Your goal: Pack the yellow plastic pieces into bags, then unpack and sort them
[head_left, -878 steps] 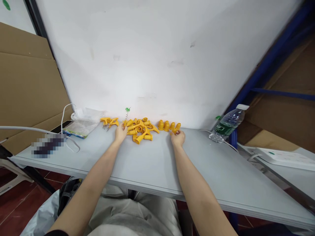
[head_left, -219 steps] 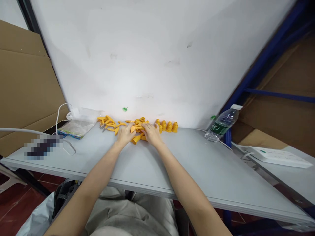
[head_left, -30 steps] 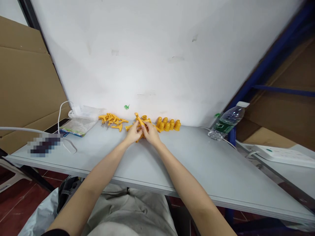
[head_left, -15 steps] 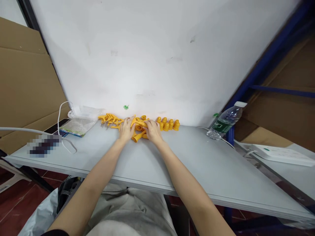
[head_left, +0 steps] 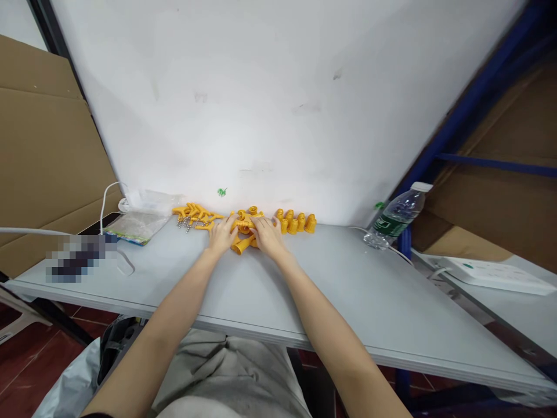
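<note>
Near the wall, my left hand (head_left: 222, 235) and my right hand (head_left: 268, 235) close from either side on a yellow plastic piece (head_left: 242, 223). Its ends are hidden by my fingers, and its exact kind is too small to make out. Under and around it lie loose yellow parts, among them a flared tube-like one (head_left: 239, 247) in front. Branching yellow pieces with small ball chains (head_left: 191, 213) are heaped left of my left hand. Beyond my right hand stand several short yellow cup-shaped parts (head_left: 292, 225) in two rows.
A clear plastic bag (head_left: 141, 223) and a white cable (head_left: 103, 209) lie on the left of the grey table (head_left: 348, 296). At the right, a water bottle (head_left: 398, 216) leans by a blue post. A white power strip (head_left: 500, 276) is farther right. The white wall (head_left: 270, 116) bounds the back.
The yellow piece between my hands has turned to lie more level and sits slightly lower. My fingers have shifted around it; both hands stay in nearly the same place.
</note>
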The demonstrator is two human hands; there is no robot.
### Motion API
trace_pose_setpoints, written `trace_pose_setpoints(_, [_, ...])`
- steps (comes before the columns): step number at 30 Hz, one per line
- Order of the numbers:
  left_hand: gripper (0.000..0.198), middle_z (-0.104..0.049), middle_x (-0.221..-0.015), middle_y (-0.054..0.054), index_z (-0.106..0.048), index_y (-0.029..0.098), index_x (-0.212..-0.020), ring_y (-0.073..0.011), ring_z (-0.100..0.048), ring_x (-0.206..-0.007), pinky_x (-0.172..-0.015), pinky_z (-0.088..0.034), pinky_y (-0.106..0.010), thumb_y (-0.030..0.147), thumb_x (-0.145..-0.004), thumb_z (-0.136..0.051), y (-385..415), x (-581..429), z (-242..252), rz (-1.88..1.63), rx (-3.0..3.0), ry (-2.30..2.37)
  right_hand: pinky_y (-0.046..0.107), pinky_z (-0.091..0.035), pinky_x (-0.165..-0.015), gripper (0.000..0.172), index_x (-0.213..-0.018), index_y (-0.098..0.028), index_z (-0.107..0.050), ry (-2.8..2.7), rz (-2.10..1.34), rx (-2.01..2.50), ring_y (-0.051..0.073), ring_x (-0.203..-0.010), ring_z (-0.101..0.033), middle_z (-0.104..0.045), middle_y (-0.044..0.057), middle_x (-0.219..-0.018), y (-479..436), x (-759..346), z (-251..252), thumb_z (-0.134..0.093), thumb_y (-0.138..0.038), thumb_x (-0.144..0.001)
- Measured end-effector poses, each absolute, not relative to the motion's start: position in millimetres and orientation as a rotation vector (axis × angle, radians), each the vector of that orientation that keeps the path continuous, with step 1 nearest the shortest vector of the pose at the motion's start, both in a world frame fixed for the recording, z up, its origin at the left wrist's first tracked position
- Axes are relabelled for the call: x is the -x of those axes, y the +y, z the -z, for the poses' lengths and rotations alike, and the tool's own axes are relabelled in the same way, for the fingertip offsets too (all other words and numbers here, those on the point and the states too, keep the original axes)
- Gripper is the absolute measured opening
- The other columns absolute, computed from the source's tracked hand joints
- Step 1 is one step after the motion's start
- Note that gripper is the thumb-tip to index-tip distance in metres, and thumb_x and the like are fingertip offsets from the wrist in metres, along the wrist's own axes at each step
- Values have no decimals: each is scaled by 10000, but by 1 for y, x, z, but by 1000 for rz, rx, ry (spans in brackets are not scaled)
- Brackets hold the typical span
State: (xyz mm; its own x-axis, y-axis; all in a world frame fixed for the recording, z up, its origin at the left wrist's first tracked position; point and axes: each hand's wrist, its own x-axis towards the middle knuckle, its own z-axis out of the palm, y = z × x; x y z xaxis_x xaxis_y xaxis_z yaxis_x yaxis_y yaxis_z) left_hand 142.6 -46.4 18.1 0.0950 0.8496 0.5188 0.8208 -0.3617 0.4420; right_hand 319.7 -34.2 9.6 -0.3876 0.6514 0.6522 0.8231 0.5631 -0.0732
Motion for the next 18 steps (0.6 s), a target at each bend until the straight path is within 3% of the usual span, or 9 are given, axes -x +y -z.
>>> trace_pose_setpoints(4, [406, -652, -1198, -72, -552, 245, -1296, -233, -619, -1064, -928, -455, -330, 234, -896, -484, -49, -144, -19, -1070, -2296, 1763, 542, -241, -1041, 259, -1074, -206, -602, -2140, 374, 1252, 284, -1023, -574, -686, 124, -1049, -34, -320, -11, -380, -188, -942])
trace_pose_setpoints(9, [412, -658, -1207, -72, -535, 231, -1312, -229, -636, -1024, -873, -468, -315, 267, -904, -484, -51, -147, -22, -1025, -2287, 1800, 506, -242, -1035, 234, -1039, -201, -597, -2089, 450, 1258, 269, -1018, -566, -680, 112, -1035, -36, -321, -13, -393, -161, -931])
trace_pose_setpoints(18, [435, -650, -1233, -42, -505, 250, -1318, -218, -635, -1016, -846, -465, -301, 245, -883, -502, -51, -146, -22, -990, -2225, 1867, 556, -241, -1052, 330, -1238, -183, -553, -2222, 340, 1261, 292, -1152, -542, -656, 144, -1208, -32, -323, -7, -403, -192, -943])
